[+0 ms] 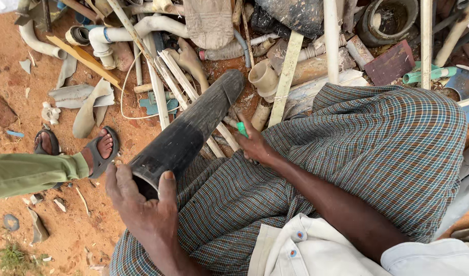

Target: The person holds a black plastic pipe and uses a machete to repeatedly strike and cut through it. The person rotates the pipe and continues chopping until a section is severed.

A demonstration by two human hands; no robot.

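My left hand (142, 204) grips the near open end of the black pipe (188, 130), thumb over the rim, fingers curled around the wall; the pipe lies slanted across my checked-cloth lap (377, 153), its far end toward the scrap pile (275, 46). My right hand (255, 145) is closed around a small green-handled tool (242, 129) just beside the pipe. Another person's sandalled foot (102, 148) stands on the red soil (19, 82) at left.
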